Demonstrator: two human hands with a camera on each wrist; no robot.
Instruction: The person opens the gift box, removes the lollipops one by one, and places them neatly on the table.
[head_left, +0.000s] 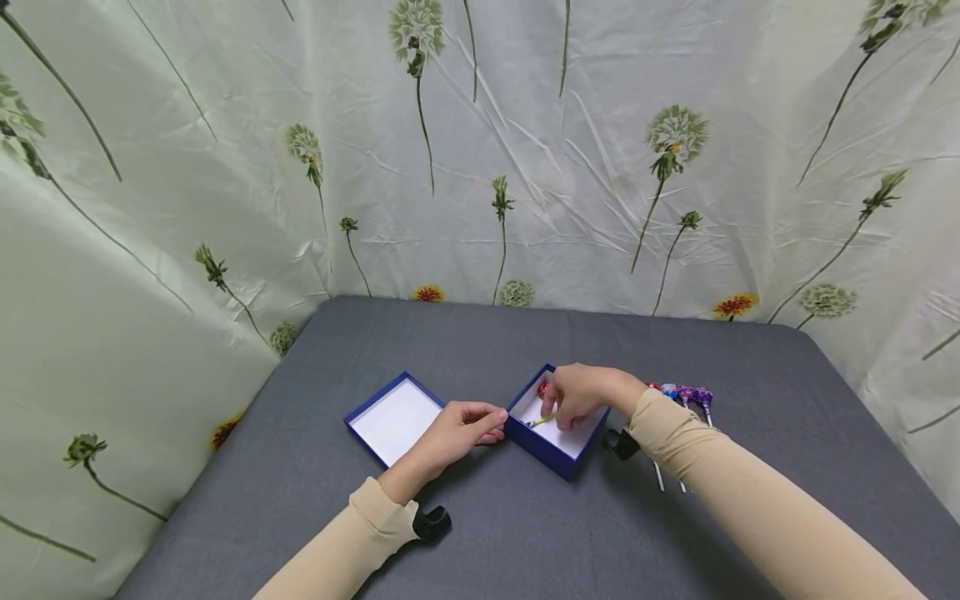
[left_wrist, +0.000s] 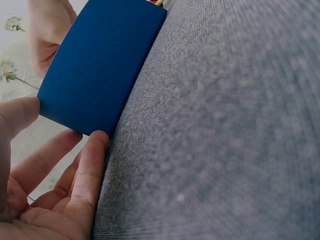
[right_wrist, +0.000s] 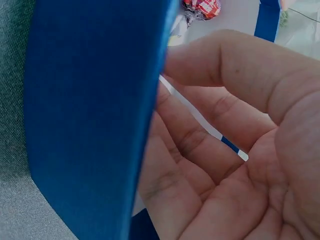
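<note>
A blue box (head_left: 542,450) with a white inside stands tilted to my view, right of the table's middle. My left hand (head_left: 468,425) holds its left corner, the thumb at the upper edge and fingertips low on the wall, as the left wrist view shows. My right hand (head_left: 577,396) reaches into the box, fingers curled down at a thin yellow stick (head_left: 540,421), which it appears to pinch; the fingertips are partly hidden behind the box wall (right_wrist: 95,120). A red-wrapped lollipop (right_wrist: 202,7) lies inside the box, near the far corner.
A shallow blue lid (head_left: 393,421) lies white side up, left of the box. Several lollipops (head_left: 703,397) with coloured wrappers lie to the right, partly covered by the right forearm. A flowered curtain (head_left: 487,150) hangs behind the grey-covered table (head_left: 300,500).
</note>
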